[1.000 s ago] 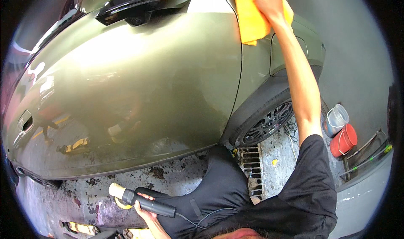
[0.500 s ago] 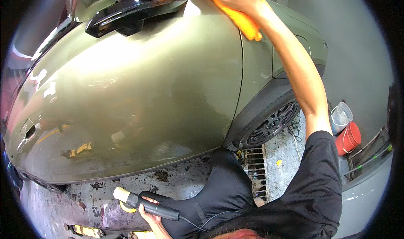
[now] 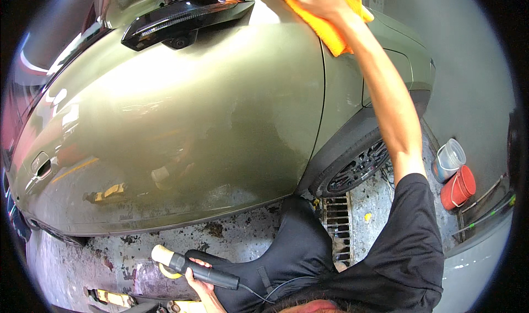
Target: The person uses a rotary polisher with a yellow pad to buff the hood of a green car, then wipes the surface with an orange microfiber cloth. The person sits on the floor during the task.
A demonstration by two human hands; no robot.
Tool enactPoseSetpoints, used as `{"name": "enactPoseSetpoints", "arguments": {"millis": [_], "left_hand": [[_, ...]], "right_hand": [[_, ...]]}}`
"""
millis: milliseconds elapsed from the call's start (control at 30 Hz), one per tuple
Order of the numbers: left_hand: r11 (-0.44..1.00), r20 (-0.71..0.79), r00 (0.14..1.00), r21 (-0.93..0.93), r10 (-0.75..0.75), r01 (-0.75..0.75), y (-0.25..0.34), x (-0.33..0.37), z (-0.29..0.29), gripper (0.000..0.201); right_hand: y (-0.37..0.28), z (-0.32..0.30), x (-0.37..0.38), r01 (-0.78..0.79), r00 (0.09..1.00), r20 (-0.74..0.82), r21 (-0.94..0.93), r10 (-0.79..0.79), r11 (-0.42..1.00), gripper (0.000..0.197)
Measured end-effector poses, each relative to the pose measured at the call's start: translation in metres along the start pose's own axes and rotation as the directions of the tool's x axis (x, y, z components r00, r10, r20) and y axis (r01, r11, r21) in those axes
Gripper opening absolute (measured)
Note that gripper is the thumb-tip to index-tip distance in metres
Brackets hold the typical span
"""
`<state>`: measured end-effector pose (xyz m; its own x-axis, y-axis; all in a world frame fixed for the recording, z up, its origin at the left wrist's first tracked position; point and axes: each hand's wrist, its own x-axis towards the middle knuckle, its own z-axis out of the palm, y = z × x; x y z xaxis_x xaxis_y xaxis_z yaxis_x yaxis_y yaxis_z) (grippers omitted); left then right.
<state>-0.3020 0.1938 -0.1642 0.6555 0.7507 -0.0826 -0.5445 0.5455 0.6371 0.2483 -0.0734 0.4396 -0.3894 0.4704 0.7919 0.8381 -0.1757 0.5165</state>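
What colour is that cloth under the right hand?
The fabric cloth is bright orange, shown in the head view.

no readable text, numbers, labels, signs

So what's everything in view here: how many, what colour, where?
cloth: one, orange, top centre
tool: one, black and cream, lower left
cable: one, dark, from the tool
car: one, green, left to centre
mirror: one, black, top left
wheels: two, black, right and lower left
buckets: two, clear and red, right
grate: one, grey, below the right wheel
scrap: one, yellow, right of the grate
objects: count unclear, yellow and black, bottom left
floor: one, grey, lower half
wall: one, grey, upper right
legs: two, black, bottom centre
left grip: one, bare, around the tool
right grip: one, bare, on the cloth
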Motion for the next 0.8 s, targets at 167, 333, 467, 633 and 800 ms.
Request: {"name": "enactPoseSetpoints", "arguments": {"millis": [167, 333, 467, 633, 800], "left_hand": [[0.998, 0.013, 0.999, 0.042, -0.047, 0.047, 0.0, 0.005, -0.007, 0.049], [0.999, 0.021, 1.0, 0.037, -0.016, 0.015, 0.003, -0.002, -0.007, 0.05], [0.999, 0.022, 0.999, 0.023, -0.024, 0.023, 0.003, -0.001, -0.003, 0.051], [0.998, -0.006, 0.999, 0.034, -0.046, 0.046, 0.003, 0.001, -0.004, 0.051], [0.998, 0.009, 1.0, 0.059, -0.019, 0.019, 0.01, -0.009, 0.015, 0.049]], "right_hand": [[-0.033, 0.042, 0.052, 0.06, 0.998, -0.001, 0.231, -0.062, 0.971, 0.037], [-0.011, -0.02, 0.002, 0.004, 0.991, 0.132, 0.068, -0.013, 0.998, 0.037], [-0.018, 0.0, 0.0, -0.022, 0.999, 0.034, 0.032, 0.021, 0.999, 0.032], [-0.035, 0.027, 0.051, 0.116, 0.989, 0.073, 0.127, -0.126, 0.985, 0.032], [-0.001, -0.012, -0.007, 0.06, 0.993, 0.094, 0.042, -0.064, 0.997, 0.03]]}}
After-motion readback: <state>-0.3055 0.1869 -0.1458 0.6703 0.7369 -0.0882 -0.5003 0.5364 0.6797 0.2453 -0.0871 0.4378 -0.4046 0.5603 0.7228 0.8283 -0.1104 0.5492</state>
